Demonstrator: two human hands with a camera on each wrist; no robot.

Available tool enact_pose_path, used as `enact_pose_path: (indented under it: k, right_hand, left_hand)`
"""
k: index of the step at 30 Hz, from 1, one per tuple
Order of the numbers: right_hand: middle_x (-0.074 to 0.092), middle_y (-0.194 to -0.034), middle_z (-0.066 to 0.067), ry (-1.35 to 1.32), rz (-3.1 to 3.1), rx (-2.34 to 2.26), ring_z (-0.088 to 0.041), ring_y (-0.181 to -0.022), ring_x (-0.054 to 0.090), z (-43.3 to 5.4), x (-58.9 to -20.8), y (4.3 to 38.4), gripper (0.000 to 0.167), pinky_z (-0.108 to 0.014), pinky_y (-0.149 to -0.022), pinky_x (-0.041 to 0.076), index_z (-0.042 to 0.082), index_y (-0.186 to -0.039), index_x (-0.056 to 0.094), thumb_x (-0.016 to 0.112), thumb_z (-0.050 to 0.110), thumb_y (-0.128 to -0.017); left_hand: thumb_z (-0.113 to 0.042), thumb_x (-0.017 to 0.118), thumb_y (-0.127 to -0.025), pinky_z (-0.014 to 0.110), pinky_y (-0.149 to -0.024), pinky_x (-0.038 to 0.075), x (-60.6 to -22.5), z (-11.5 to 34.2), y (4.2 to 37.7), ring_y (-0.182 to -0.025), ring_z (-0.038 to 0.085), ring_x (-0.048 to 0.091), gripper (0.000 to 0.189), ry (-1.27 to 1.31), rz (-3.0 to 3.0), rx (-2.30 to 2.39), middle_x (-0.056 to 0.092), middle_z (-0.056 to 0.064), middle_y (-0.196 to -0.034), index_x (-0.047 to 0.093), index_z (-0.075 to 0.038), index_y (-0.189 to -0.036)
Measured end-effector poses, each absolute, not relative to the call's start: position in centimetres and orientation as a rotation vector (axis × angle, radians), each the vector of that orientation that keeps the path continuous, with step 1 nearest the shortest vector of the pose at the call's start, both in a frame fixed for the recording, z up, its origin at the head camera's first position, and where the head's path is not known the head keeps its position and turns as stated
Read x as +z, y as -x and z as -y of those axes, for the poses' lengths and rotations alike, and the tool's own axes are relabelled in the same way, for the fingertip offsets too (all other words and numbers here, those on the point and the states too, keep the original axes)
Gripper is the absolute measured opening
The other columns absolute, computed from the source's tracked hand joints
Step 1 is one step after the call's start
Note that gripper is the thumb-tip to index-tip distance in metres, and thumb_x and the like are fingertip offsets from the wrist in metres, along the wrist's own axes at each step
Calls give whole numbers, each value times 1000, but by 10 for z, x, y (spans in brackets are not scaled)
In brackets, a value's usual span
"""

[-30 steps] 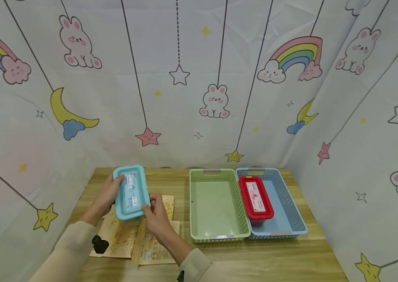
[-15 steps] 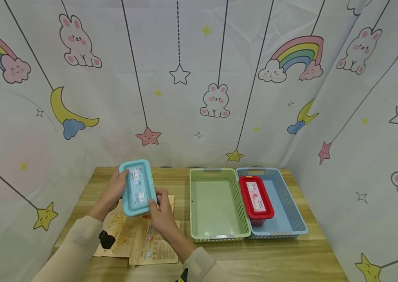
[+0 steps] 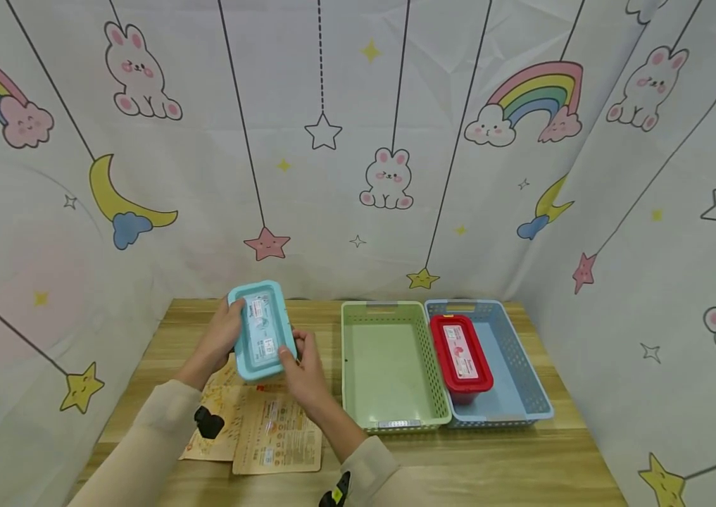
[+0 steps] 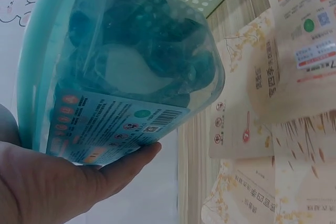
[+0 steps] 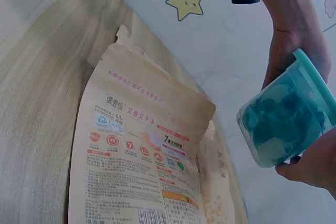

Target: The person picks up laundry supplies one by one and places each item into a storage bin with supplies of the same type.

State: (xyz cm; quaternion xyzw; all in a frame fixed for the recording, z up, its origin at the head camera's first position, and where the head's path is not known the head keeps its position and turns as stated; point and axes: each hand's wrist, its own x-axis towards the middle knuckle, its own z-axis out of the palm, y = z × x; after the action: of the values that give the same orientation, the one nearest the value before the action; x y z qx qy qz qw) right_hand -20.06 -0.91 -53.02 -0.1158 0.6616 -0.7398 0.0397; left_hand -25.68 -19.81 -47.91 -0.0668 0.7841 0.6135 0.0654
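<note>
Both hands hold up a clear plastic tub with a light-blue lid (image 3: 260, 334), tilted above the table's left side. My left hand (image 3: 220, 332) grips its left edge, thumb on top of the lid. At the lower right corner my right hand (image 3: 305, 372) grips it, its thumb on the lid's rim. Rounded blue-green pods fill the tub (image 4: 142, 51) in the left wrist view, behind a printed side label. Beneath it, tan printed pouches (image 3: 278, 436) lie overlapping on the wooden table.
Right of the hands stands a green plastic basket (image 3: 389, 373). A blue basket (image 3: 512, 373) adjoins it, with a red lidded tub (image 3: 462, 355) leaning against its left side. A printed curtain (image 3: 345, 211) hangs behind and beside the table (image 3: 472, 465).
Both hands have carried the light-blue-lidded tub to the right and slightly away, uncovering more of the pouches. The baskets and the red tub have stayed put.
</note>
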Motion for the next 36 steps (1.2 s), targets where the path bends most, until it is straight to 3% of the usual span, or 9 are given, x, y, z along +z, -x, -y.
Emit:
enact_pose_path:
  k: [6,14,19,23,29,36]
  right_hand:
    - [63,-133,-15,298,-1985,-2306,-25,-122,63,0,-531,205,33,-37,-100,55,2,-142,42,51,11,-111]
    - [53,-152,-16,285,-2093,-2203,-27,-132,57,-17,-532,213,50,-47,-111,48,3,-160,34,47,11,-112]
    - [52,-155,-16,280,-2168,-2187,-29,-133,57,-26,-526,216,51,-47,-113,47,4,-161,37,50,10,-111]
    - [54,-153,-16,276,-2159,-2218,-29,-131,59,-31,-526,217,50,-46,-112,48,4,-159,40,51,8,-111]
    - [57,-151,-10,235,-2093,-2275,-24,-129,60,-38,-527,220,45,-41,-107,52,11,-156,45,52,9,-111]
    - [50,-159,-12,143,-2010,-2349,-27,-139,54,-47,-522,224,47,-41,-109,51,7,-158,45,53,10,-111]
  left_hand:
    - [-46,21,-116,36,-70,61,-482,184,260,-85,21,65,68,134,-2415,1841,53,26,-124,5,-7,-170]
    - [-42,24,-116,35,-69,54,-489,159,265,-82,21,59,64,136,-2428,1835,54,21,-114,12,-8,-170]
    - [-45,24,-116,34,-69,57,-492,149,268,-86,21,63,65,205,-2352,1879,54,22,-121,12,-11,-170]
    - [-46,24,-115,33,-74,57,-492,145,271,-97,24,62,67,217,-2328,1878,53,23,-131,9,-12,-171]
    - [-43,26,-116,37,-82,56,-487,137,270,-100,27,62,66,149,-2376,1847,53,23,-129,8,-11,-171]
    - [-35,34,-115,55,-109,45,-484,124,269,-127,34,51,66,56,-2430,1842,47,22,-147,9,-8,-170]
